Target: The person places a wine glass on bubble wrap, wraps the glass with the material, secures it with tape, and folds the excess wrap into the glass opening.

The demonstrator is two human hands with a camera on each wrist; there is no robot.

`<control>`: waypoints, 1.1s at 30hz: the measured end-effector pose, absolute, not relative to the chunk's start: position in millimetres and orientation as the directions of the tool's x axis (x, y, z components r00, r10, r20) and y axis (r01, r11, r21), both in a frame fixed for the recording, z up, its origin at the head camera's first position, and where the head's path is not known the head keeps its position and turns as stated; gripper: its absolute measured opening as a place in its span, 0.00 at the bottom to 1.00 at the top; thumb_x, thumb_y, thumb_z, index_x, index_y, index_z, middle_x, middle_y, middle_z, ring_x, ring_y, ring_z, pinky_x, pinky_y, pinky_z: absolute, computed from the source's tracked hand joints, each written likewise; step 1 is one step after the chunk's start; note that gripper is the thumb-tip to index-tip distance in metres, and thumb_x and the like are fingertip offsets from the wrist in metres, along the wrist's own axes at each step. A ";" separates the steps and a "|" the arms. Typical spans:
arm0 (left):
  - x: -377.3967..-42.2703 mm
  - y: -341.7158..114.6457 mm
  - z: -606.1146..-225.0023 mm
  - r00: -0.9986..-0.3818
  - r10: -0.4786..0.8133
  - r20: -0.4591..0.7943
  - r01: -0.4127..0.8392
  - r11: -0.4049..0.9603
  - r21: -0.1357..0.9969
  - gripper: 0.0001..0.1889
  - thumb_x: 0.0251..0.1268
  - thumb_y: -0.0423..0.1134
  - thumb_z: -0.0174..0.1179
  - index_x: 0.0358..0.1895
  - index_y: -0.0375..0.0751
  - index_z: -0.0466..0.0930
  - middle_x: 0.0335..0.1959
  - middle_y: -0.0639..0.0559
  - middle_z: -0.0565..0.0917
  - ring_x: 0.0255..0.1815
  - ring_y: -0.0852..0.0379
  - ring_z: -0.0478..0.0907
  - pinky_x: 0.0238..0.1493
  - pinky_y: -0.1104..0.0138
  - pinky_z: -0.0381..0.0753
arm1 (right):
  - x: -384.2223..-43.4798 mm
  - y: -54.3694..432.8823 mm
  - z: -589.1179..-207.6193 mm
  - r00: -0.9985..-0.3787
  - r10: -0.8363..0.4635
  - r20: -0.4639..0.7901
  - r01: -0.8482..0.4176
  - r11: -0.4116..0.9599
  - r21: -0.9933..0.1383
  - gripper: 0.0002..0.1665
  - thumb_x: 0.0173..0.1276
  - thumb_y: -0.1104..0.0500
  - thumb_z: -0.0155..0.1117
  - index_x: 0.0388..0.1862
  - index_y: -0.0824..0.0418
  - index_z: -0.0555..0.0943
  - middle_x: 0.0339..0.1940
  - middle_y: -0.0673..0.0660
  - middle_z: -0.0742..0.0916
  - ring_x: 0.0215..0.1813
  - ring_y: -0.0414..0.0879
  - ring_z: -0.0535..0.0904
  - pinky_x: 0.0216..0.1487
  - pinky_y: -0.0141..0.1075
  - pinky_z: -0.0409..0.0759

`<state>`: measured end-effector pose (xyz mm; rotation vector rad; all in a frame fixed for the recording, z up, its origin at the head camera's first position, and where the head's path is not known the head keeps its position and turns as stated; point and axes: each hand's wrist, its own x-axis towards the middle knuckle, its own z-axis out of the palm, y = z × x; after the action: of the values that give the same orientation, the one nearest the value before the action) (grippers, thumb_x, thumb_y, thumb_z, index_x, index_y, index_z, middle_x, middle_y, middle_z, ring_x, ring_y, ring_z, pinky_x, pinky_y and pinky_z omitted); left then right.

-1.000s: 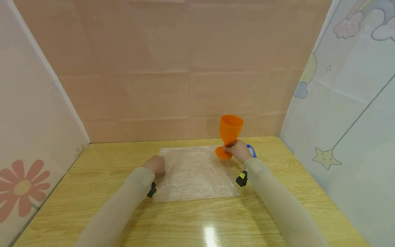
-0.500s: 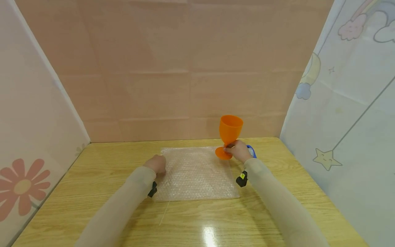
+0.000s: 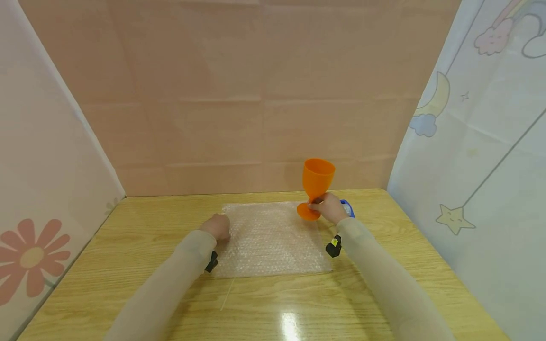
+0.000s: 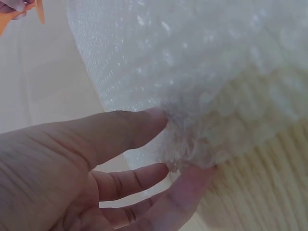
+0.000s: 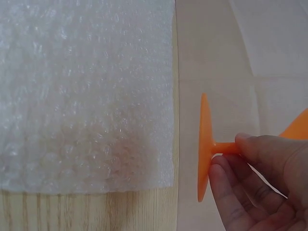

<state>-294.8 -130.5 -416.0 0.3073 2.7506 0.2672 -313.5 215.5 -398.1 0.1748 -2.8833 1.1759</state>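
An orange goblet (image 3: pixel 317 177) stands nearly upright over the far right corner of a sheet of bubble wrap (image 3: pixel 273 246). My right hand (image 3: pixel 328 208) grips it by the stem, thumb and fingers just above the round foot (image 5: pixel 204 149) in the right wrist view. At the sheet's left edge is my left hand (image 3: pixel 218 227). Its thumb and fingers pinch the edge of the wrap, which crumples between them in the left wrist view. The goblet's bowl tilts slightly to the right.
Behind the right hand sits a partly hidden blue-rimmed object (image 3: pixel 348 208). A thin pale strip (image 3: pixel 228 293) lies on the wooden table (image 3: pixel 128 255) before the wrap. A pinkish backdrop (image 3: pixel 222 118) rises at the back edge, with printed panels on both sides.
Both hands keep their holds with hardly any movement. The head view has shifted very slightly.
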 end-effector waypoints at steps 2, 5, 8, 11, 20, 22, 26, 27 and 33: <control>-295.5 -130.7 -416.9 -0.912 0.248 -0.326 0.179 0.958 0.225 0.09 0.61 0.29 0.59 0.23 0.36 0.78 0.21 0.48 0.75 0.20 0.56 0.69 0.18 0.69 0.67 | -314.3 214.9 -398.0 -0.993 -0.099 0.062 -0.114 0.708 -0.697 0.10 0.65 0.58 0.66 0.39 0.66 0.83 0.39 0.61 0.87 0.46 0.54 0.82 0.45 0.43 0.81; -297.5 -130.8 -418.7 -0.913 0.251 -0.323 0.185 0.958 0.221 0.08 0.62 0.30 0.59 0.23 0.36 0.78 0.21 0.48 0.75 0.20 0.55 0.69 0.18 0.69 0.67 | -314.4 214.5 -397.8 -0.994 -0.096 0.058 -0.109 0.706 -0.699 0.10 0.65 0.58 0.66 0.39 0.66 0.83 0.39 0.61 0.87 0.46 0.53 0.82 0.45 0.42 0.82; -297.9 -131.1 -419.2 -0.913 0.257 -0.318 0.195 0.957 0.217 0.08 0.62 0.30 0.58 0.24 0.36 0.78 0.22 0.48 0.75 0.21 0.55 0.70 0.19 0.69 0.68 | -314.8 214.0 -398.6 -0.994 -0.100 0.049 -0.105 0.700 -0.706 0.10 0.66 0.59 0.66 0.39 0.66 0.83 0.41 0.62 0.87 0.46 0.53 0.82 0.45 0.42 0.81; -298.1 -131.2 -419.2 -0.912 0.256 -0.321 0.193 0.957 0.216 0.08 0.62 0.30 0.58 0.24 0.36 0.78 0.22 0.48 0.75 0.21 0.55 0.70 0.19 0.68 0.67 | -314.9 212.3 -400.2 -0.994 -0.106 0.029 -0.094 0.687 -0.720 0.11 0.66 0.58 0.65 0.40 0.66 0.83 0.42 0.61 0.87 0.46 0.52 0.82 0.45 0.42 0.82; -295.1 -131.5 -418.6 -0.915 0.242 -0.322 0.175 0.959 0.224 0.08 0.62 0.29 0.59 0.24 0.36 0.78 0.20 0.49 0.74 0.20 0.55 0.69 0.18 0.68 0.66 | -305.7 187.8 -396.4 -0.979 -0.202 -0.005 -0.130 0.651 -0.748 0.08 0.64 0.58 0.67 0.36 0.63 0.84 0.38 0.57 0.87 0.42 0.48 0.81 0.44 0.40 0.81; -294.1 -131.1 -417.5 -0.915 0.241 -0.323 0.172 0.959 0.228 0.08 0.62 0.29 0.59 0.24 0.36 0.78 0.20 0.49 0.74 0.19 0.55 0.69 0.18 0.68 0.66 | -301.8 178.0 -393.9 -0.972 -0.231 -0.030 -0.125 0.627 -0.769 0.08 0.64 0.57 0.68 0.36 0.62 0.84 0.38 0.56 0.87 0.41 0.47 0.82 0.45 0.39 0.82; -292.3 -129.4 -414.8 -0.914 0.235 -0.330 0.167 0.961 0.221 0.07 0.62 0.30 0.59 0.25 0.35 0.79 0.21 0.48 0.75 0.20 0.55 0.70 0.19 0.68 0.67 | -291.9 156.5 -391.2 -0.945 -0.317 -0.084 -0.111 0.549 -0.828 0.09 0.65 0.58 0.67 0.38 0.64 0.83 0.40 0.56 0.87 0.41 0.45 0.83 0.47 0.39 0.83; -292.0 -128.8 -414.1 -0.914 0.231 -0.334 0.162 0.961 0.222 0.07 0.62 0.30 0.59 0.26 0.35 0.79 0.22 0.47 0.75 0.21 0.54 0.70 0.19 0.68 0.68 | -288.9 150.8 -391.1 -0.934 -0.343 -0.097 -0.104 0.522 -0.846 0.09 0.65 0.58 0.67 0.38 0.65 0.83 0.40 0.56 0.87 0.41 0.45 0.83 0.47 0.39 0.84; -291.1 -126.9 -411.6 -0.918 0.239 -0.317 0.179 0.962 0.207 0.05 0.61 0.30 0.60 0.27 0.34 0.79 0.23 0.47 0.75 0.23 0.53 0.70 0.21 0.67 0.68 | -273.2 113.9 -400.5 -0.850 -0.498 -0.172 -0.020 0.356 -0.934 0.11 0.67 0.63 0.63 0.41 0.73 0.80 0.33 0.56 0.87 0.34 0.41 0.83 0.43 0.36 0.84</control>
<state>-291.1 -126.9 -411.6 0.3039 2.7684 0.2473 -273.2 113.9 -400.5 0.5996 -2.9157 1.9977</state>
